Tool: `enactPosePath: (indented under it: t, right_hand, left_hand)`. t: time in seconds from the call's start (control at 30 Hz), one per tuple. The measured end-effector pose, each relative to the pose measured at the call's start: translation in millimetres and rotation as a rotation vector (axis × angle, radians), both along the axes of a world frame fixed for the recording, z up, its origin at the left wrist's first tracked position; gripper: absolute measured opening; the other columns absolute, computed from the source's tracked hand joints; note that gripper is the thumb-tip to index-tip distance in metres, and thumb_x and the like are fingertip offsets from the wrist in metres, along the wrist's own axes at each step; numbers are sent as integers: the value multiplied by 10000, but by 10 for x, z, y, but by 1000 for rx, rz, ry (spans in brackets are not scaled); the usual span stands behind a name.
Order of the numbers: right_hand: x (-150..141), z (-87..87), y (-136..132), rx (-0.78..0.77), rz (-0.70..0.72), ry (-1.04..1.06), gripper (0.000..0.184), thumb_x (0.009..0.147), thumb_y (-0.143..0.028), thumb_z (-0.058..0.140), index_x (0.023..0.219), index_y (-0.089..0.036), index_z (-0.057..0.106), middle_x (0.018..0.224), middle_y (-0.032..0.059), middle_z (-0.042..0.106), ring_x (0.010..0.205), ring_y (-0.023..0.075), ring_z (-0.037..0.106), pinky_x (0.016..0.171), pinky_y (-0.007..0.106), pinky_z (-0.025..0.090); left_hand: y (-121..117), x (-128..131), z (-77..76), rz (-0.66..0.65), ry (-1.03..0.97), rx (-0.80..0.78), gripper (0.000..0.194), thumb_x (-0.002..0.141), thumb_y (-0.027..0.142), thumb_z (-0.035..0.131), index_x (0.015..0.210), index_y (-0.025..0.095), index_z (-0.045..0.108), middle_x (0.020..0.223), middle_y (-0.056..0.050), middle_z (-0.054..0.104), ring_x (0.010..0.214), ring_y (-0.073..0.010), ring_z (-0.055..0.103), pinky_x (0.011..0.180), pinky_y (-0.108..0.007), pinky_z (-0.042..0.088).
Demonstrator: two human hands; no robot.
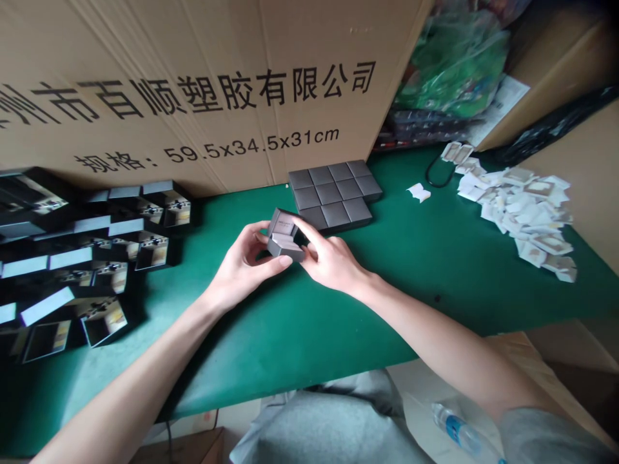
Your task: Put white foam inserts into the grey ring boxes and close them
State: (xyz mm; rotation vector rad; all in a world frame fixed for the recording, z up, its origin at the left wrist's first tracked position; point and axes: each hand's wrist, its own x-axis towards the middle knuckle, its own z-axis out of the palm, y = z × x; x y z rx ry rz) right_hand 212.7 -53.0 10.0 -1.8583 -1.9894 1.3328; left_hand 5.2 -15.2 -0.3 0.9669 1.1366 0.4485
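Between my two hands is a small dark grey ring box (285, 247) with its lid raised, showing a pale padded insert and printing inside the lid. My left hand (244, 261) grips it from the left, thumb along the front. My right hand (333, 258) holds its right side, with the index finger up at the lid's edge. Just behind, a block of closed dark grey boxes (333, 193) lies in neat rows on the green table (290, 328). On the left stand several rows of opened dark boxes (104, 316), their lids up and light linings showing.
A large cardboard carton (217, 38) with black lettering stands along the back. White paper and insert pieces (522, 200) are heaped at the right, with one white scrap (418, 192) and a black loop (438, 177) nearby. A plastic bottle (459, 428) lies below the table's front edge.
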Motion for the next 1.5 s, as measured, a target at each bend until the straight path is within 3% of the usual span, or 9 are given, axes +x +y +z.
enactPosePath:
  t: [0.47,0.63,0.7,0.8,0.87,0.93,1.03,1.2,1.5]
  right_hand:
    - [10,-52,-41,48,-72,57,622,993,-232,481,1605,-172,384,722,-21,693,559,159,544,575,265,329]
    - [4,-84,-52,47,-133,150,587,988,-228,474,1571,-166,449,722,-21,689,560,138,541,599,261,378]
    - [15,-67,-43,-17,-177,272,663,950,-179,496,1609,-173,413,686,-47,661,562,122,547,624,253,420]
    - [60,6,-7,-308,-214,597,902,887,-112,545,1706,-189,175,609,-107,597,553,101,573,617,226,475]
    - [93,65,21,-490,-232,777,1006,874,-109,589,1719,-191,48,590,-121,584,538,97,575,553,204,473]
    - [107,102,38,-566,-262,853,1050,874,-121,627,1718,-188,6,572,-117,588,499,92,545,473,179,431]
    - [77,97,34,-590,-302,893,1084,886,-135,643,1712,-196,-55,556,-107,621,451,86,516,422,162,400]
    - [-25,31,-10,-612,-334,978,1124,905,-146,649,1695,-223,-146,630,-86,706,475,94,584,467,178,477]
    - [-103,0,-45,-541,-440,988,974,938,-208,646,1712,-245,56,729,-55,755,505,92,612,513,194,499]
  left_hand:
    - [-15,-20,-29,-10,-8,12,737,716,473,920,1313,221,569,1043,-37,645,1052,-222,676,967,-346,577]
    - [-23,-2,-36,27,12,12,743,706,477,924,1308,232,564,1083,-49,685,1097,-237,685,1007,-368,571]
    - [-22,8,-38,46,11,22,746,709,464,924,1315,237,551,1157,-68,702,1148,-247,684,1040,-381,562]
    - [-23,21,-44,61,-6,34,753,713,407,932,1323,253,518,1259,-85,693,1197,-254,685,1041,-388,574]
    - [-35,24,-60,79,-15,52,758,708,370,939,1318,265,501,1289,-82,680,1214,-255,683,1022,-389,590]
    - [-59,19,-89,89,-13,82,762,695,346,947,1307,275,497,1312,-76,664,1221,-254,676,1000,-387,604]
    - [-105,1,-147,67,-6,118,772,689,322,951,1312,292,496,1331,-68,637,1214,-248,669,979,-389,619]
    - [-143,-34,-212,25,9,179,786,685,289,951,1309,312,473,1303,-56,620,1217,-247,661,966,-399,629]
    - [-131,-50,-178,-6,20,202,767,694,269,938,1289,309,455,1333,-68,606,1271,-235,621,1004,-403,612]
